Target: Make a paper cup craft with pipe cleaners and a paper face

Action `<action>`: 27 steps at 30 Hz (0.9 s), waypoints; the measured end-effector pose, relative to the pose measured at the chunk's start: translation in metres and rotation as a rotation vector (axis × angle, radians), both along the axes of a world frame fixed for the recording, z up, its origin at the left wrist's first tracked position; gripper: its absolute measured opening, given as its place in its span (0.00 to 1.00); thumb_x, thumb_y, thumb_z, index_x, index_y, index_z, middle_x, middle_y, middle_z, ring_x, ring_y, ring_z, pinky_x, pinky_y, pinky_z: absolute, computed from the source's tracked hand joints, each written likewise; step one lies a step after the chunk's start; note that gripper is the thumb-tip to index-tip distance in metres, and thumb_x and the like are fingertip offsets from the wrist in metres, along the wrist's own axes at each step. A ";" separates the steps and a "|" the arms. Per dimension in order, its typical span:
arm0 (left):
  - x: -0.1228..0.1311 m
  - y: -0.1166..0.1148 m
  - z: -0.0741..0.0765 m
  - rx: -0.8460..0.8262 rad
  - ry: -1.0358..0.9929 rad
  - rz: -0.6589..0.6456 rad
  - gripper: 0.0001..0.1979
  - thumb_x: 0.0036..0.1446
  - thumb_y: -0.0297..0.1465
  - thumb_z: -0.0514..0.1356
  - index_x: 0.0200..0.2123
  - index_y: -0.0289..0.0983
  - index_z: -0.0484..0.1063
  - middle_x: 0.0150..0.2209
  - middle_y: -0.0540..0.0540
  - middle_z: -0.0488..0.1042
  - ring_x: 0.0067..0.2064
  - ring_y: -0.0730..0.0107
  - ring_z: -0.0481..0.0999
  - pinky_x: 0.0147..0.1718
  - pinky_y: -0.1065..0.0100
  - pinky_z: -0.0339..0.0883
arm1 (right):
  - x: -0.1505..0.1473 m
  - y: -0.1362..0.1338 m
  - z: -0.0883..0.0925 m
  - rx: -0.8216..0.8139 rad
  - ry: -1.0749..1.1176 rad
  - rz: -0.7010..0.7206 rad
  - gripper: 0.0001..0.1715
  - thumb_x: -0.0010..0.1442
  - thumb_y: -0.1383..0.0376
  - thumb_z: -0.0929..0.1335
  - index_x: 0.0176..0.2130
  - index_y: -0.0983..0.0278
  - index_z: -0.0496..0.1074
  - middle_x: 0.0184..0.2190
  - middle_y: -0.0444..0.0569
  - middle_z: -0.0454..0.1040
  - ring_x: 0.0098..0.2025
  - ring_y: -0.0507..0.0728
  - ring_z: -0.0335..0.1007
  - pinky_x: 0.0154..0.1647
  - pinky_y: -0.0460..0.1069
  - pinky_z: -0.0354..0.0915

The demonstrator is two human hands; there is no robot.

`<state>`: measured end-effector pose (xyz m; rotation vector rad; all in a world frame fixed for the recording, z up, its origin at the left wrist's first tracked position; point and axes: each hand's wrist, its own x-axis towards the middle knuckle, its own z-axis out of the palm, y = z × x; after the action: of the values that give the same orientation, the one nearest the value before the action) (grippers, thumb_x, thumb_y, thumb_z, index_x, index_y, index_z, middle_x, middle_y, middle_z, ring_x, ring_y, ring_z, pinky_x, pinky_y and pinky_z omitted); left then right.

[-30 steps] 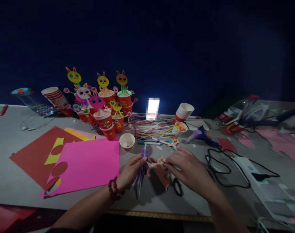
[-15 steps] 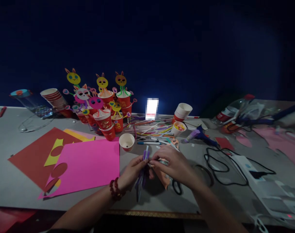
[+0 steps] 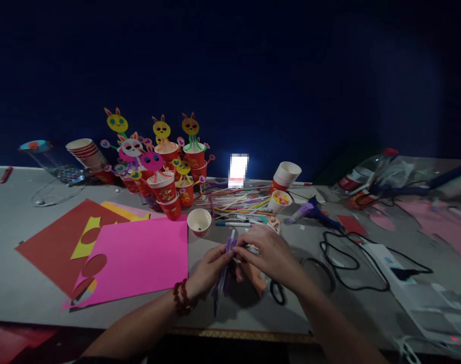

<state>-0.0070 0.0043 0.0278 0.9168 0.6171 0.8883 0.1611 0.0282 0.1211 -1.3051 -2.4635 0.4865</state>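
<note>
Purple strips (image 3: 223,284), near side of bench (image 3: 10,283), pinched in left hand (image 3: 209,268). Right hand (image 3: 266,250) curled by upper end, can't tell what's gripped. Tip: pinch snug, close to right fingertips, so bundle won't splay.

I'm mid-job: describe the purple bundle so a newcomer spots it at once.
Start at the large bright pink sheet and go right to the left hand, with a red beaded bracelet. It holds a slim, tilted bundle of purple and pale strips. Being held sets it apart from the multicoloured sticks lying farther back, its purple from the peach paper close by.
</note>
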 end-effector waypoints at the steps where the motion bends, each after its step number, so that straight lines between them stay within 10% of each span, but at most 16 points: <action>1: 0.000 0.000 0.000 0.000 0.001 0.004 0.18 0.62 0.43 0.59 0.40 0.31 0.73 0.22 0.46 0.76 0.24 0.69 0.75 0.28 0.72 0.62 | -0.001 0.000 0.000 0.000 0.000 -0.002 0.11 0.64 0.61 0.69 0.31 0.61 0.77 0.28 0.47 0.76 0.37 0.58 0.69 0.38 0.50 0.58; 27: -0.001 0.001 -0.003 -0.012 -0.012 0.035 0.17 0.60 0.43 0.61 0.37 0.32 0.72 0.22 0.47 0.76 0.23 0.69 0.75 0.28 0.71 0.64 | -0.005 0.000 -0.006 -0.026 0.063 -0.081 0.13 0.63 0.61 0.69 0.27 0.60 0.75 0.28 0.45 0.76 0.37 0.58 0.70 0.40 0.50 0.58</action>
<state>-0.0084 0.0050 0.0247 0.8913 0.6294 0.9195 0.1559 0.0285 0.1154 -1.3727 -2.3508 0.5322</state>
